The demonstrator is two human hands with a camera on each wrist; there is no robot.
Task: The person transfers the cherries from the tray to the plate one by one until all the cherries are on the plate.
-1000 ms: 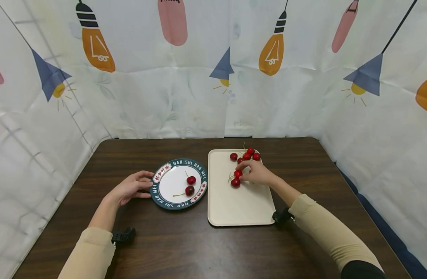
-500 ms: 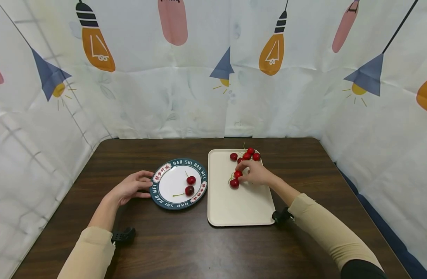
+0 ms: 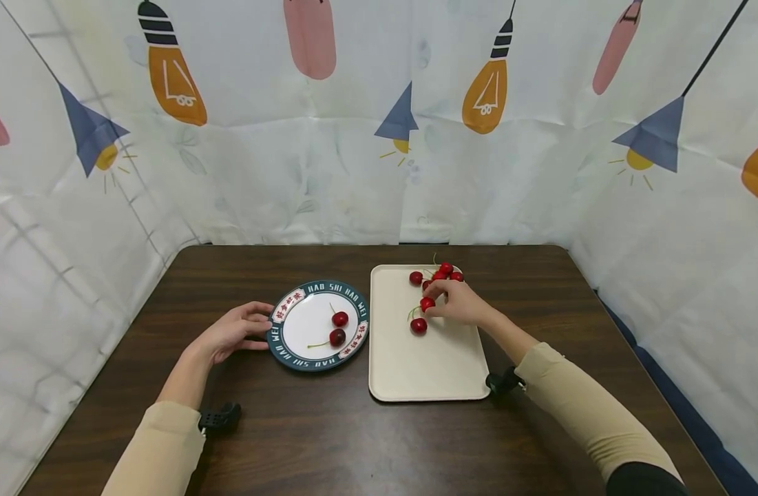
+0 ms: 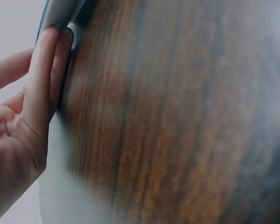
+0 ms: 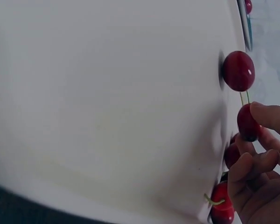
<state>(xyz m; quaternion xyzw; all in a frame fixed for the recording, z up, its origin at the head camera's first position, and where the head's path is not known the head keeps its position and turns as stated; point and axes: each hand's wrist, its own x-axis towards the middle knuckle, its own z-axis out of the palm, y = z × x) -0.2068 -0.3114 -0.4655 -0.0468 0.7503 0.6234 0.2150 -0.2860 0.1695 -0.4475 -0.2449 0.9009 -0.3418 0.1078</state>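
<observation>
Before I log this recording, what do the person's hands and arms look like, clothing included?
The left hand and right hand are bare. The left sleeve and right sleeve are pale beige. A black wrist device shows by each sleeve's end; dark fabric shows farther up the right sleeve.

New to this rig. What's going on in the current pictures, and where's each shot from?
There's no robot: these are a person's two bare hands. The widest picture comes from a head-worn camera looking forward and down; the two smaller ones are taken from the left and right wrists.

On the brown table sit a round, blue-rimmed plate bearing two cherries, and a cream tray with more cherries, mostly grouped towards its far end.

The right hand pinches one red cherry at the tray. The left hand touches the plate's rim.
</observation>
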